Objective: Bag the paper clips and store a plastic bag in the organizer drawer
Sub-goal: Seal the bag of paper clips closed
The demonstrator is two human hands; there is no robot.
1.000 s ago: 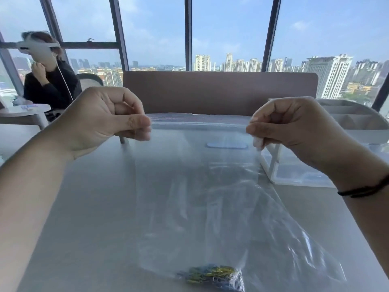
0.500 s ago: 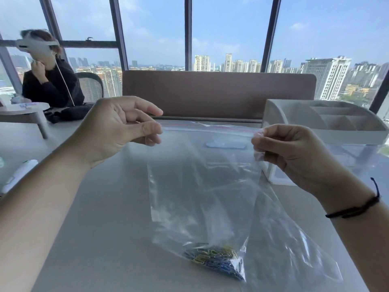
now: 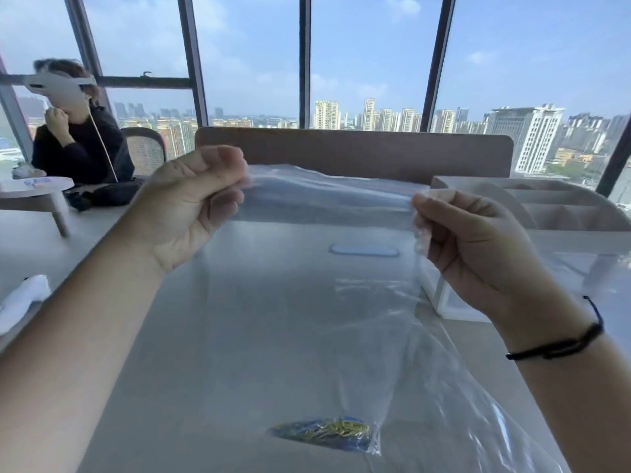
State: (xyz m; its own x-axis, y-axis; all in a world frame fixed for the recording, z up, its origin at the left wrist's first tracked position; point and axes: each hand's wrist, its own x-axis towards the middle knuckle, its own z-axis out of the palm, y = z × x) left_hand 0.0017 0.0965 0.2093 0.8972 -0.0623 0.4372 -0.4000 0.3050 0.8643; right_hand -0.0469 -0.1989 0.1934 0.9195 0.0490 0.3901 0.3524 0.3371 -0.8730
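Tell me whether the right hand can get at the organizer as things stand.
Probably yes, once freed: the right hand is pinching the plastic bag, but the organizer sits just beyond it with nothing between.

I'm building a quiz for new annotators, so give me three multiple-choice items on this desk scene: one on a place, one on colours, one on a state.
1. Where do the paper clips lie?
A. at the bottom of the plastic bag
B. in the organizer
C. loose on the table

2. What colours are the paper clips?
A. red and white
B. yellow and blue
C. all black

3. How is the bag held?
A. left hand alone
B. lying unheld
C. left hand and right hand each pinching a top corner

Answers: 1 A, the clips are bunched in the lower corner; 2 B, yellow and blue show through the plastic; 3 C, each top corner has its own grip.
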